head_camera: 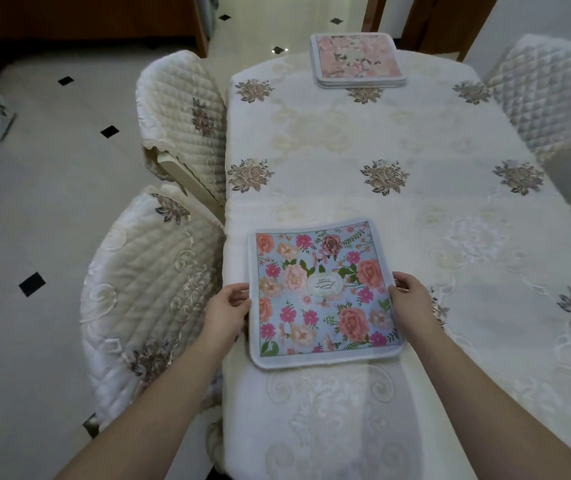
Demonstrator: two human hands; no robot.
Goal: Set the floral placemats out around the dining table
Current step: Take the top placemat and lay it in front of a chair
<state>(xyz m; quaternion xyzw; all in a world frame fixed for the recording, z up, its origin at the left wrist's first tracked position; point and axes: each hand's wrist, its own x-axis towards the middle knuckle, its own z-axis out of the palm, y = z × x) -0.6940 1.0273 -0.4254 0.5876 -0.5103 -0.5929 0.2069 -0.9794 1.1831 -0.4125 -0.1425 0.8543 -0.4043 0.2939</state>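
The fingers (239,296) of the left hand (223,311) pinch the placemat (324,292) at its 9 o'clock edge, and those of the right hand (412,296) curl over the 3 o'clock edge, thumb on top. The mat lies between the two hands, flat on the surface (415,140) near its 6 o'clock end, close to the left side and slightly skewed.

It looks thin, light and floppy, a soft fabric with a stitched border, so I judge it would sag if lifted by one edge; holding it at opposite edges, as here, suits it best. On the embroidered cloth it should slide easily, though it may drag the cloth.

At 12 o'clock, well apart, a stack of mats (358,60) waits at the far end. Padded chairs (159,271) stand at 9 o'clock.
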